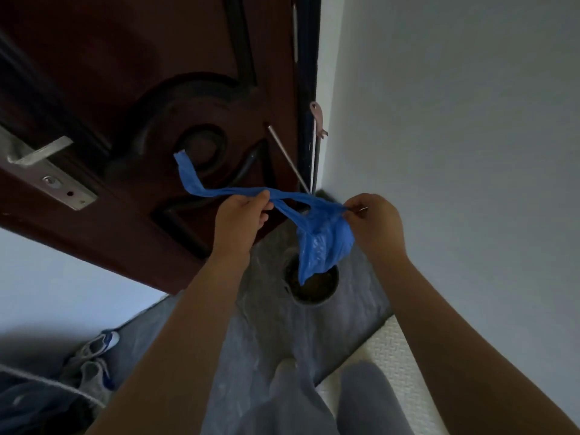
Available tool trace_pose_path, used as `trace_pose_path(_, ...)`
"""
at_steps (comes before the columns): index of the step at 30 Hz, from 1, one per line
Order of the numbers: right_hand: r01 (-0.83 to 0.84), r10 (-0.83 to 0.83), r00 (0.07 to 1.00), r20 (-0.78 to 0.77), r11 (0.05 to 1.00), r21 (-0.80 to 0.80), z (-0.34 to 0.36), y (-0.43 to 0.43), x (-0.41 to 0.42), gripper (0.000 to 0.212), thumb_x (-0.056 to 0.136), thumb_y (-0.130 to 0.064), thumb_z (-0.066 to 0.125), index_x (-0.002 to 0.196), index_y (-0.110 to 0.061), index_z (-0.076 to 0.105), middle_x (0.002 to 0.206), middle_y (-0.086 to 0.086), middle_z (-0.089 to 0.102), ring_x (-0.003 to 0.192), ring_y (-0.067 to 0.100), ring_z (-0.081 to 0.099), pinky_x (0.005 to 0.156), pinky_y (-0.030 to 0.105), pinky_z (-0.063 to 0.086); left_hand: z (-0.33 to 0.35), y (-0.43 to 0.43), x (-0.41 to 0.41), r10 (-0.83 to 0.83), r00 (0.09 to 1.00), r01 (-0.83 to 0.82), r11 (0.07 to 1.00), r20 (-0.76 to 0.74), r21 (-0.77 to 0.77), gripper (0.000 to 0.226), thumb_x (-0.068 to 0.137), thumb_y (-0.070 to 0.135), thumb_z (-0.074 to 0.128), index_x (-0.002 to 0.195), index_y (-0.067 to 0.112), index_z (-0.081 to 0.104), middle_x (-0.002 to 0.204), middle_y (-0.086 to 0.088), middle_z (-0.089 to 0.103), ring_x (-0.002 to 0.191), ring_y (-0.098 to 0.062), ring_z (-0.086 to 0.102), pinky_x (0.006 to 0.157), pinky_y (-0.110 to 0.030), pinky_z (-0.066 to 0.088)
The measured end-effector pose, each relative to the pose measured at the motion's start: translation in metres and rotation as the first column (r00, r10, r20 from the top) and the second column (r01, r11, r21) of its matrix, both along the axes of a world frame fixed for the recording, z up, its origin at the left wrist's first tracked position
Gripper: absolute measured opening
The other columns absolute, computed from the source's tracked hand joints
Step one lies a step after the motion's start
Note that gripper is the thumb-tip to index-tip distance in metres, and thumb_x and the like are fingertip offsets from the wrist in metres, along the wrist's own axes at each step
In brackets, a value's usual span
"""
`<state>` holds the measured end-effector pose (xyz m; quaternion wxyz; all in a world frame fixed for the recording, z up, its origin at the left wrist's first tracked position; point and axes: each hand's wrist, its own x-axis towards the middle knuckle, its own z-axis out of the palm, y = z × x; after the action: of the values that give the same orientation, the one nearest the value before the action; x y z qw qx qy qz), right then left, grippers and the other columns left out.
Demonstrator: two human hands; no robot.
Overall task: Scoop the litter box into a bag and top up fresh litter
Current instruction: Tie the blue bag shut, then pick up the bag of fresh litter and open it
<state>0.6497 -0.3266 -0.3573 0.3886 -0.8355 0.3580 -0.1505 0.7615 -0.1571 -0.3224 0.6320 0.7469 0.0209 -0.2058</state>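
My left grip point(243, 219) is clenched round one twisted handle of the thin blue plastic carrier bag point(323, 243), and my right grip point(373, 219) pinches the other handle between thumb and fingertips, so the two handles stretch taut between them in mid-air at about twelve o'clock from me. The bag's small pouch hangs below my right grip, just over a round dark bowl point(326, 291) of brown stuff standing on the grey floor mat point(266, 334). A loose tail of handle point(191, 177) flicks off toward ten o'clock, in front of the dark red panelled door point(125, 73). I judge that I am knotting the bag shut, so most of the scooping looks done. The litter box itself is not in my view, so I cannot say how it stands. To do this well I should hold the pouch upright, cross the handles close above its load and pull evenly. The film is thin, and a sharp tug from one side could tear it or tip the pouch over the bowl. The loose tail needs gathering in before I cinch.
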Motion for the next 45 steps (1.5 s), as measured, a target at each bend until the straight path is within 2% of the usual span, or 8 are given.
trace_pose_path(7,0.012,-0.012,0.996,-0.089,1.000,-0.001,-0.017,0.005,0.025,0.016,0.084,-0.011,0.059,0.094,-0.014,0.071,0.090,-0.001,0.065,0.081,0.014,0.060,0.069,0.023,0.044,-0.015,-0.010,0.020,-0.060,0.998,0.060,0.998,-0.022,-0.005,0.009,0.092,0.027,0.060,0.084,0.022,0.063,0.087,0.004,0.067,0.078,-0.006,0.060,0.080,-0.025,0.051)
trace_pose_path(13,0.056,-0.050,0.985,-0.164,0.998,0.034,-0.043,0.001,0.039,0.013,0.082,-0.016,0.064,0.092,-0.017,0.071,0.093,0.001,0.068,0.082,0.013,0.060,0.070,0.021,0.040,-0.030,-0.017,0.032,-0.104,0.995,0.104,0.994,-0.005,0.037,0.011,0.091,0.026,0.060,0.084,0.020,0.064,0.083,0.005,0.068,0.075,-0.005,0.061,0.078,-0.025,0.052)
trace_pose_path(16,0.080,-0.073,0.983,-0.167,0.996,0.031,-0.047,-0.002,0.039,0.010,0.085,-0.018,0.059,0.084,-0.019,0.068,0.086,0.000,0.067,0.077,0.013,0.059,0.061,0.020,0.038,-0.040,-0.020,0.033,-0.174,0.983,0.179,0.981,-0.059,0.073,0.022,0.093,0.026,0.058,0.110,0.014,0.061,0.092,0.005,0.066,0.080,-0.007,0.061,0.082,-0.029,0.050)
trace_pose_path(20,0.167,-0.165,0.984,-0.064,0.986,0.023,-0.039,-0.007,0.036,0.007,0.087,-0.021,0.058,0.082,-0.023,0.062,0.082,-0.003,0.064,0.075,0.011,0.057,0.060,0.019,0.036,-0.043,-0.017,0.035,-0.176,0.983,0.182,0.974,-0.054,0.137,0.059,0.093,0.031,0.057,0.144,0.014,0.034,0.094,0.013,0.059,0.094,-0.009,0.063,0.096,-0.034,0.048)
trace_pose_path(33,0.196,-0.188,0.977,0.097,0.977,-0.082,-0.016,-0.016,0.012,0.007,0.090,-0.024,0.058,0.094,-0.021,0.064,0.095,-0.003,0.067,0.082,0.007,0.062,0.070,0.017,0.046,-0.022,-0.031,0.025,-0.434,0.885,0.368,0.875,0.171,0.315,0.037,0.094,0.038,0.052,0.128,0.023,0.054,0.113,0.013,0.058,0.102,-0.004,0.058,0.091,-0.028,0.047)
trace_pose_path(36,0.228,-0.215,0.970,0.117,0.966,-0.120,-0.009,-0.018,-0.007,0.012,0.091,-0.025,0.058,0.099,-0.019,0.065,0.099,-0.003,0.065,0.085,0.006,0.061,0.077,0.024,0.051,-0.016,-0.046,0.016,-0.543,0.775,0.405,0.819,0.323,0.407,0.034,0.094,0.038,0.052,0.125,0.023,0.055,0.119,0.007,0.059,0.096,-0.001,0.057,0.082,-0.020,0.045)
trace_pose_path(41,0.226,-0.225,0.973,0.044,0.910,-0.346,0.015,-0.021,-0.059,0.032,0.094,-0.033,0.055,0.121,-0.017,0.059,0.120,-0.001,0.060,0.110,0.015,0.056,0.089,0.020,0.041,0.008,-0.075,-0.020,-0.783,0.309,0.342,0.621,0.540,0.705,0.046,0.095,0.041,0.047,0.131,0.012,0.050,0.130,-0.007,0.053,0.120,-0.023,0.048,0.094,-0.035,0.042)
trace_pose_path(45,0.202,-0.249,0.967,-0.046,0.870,-0.449,0.035,-0.021,-0.114,0.044,0.093,-0.036,0.054,0.131,-0.012,0.053,0.130,0.004,0.055,0.121,0.021,0.049,0.095,0.023,0.036,0.032,-0.083,-0.064,-0.834,0.157,0.294,0.551,0.529,0.781,0.055,0.095,0.043,0.045,0.139,0.011,0.042,0.142,-0.008,0.045,0.130,-0.024,0.040,0.105,-0.037,0.034)
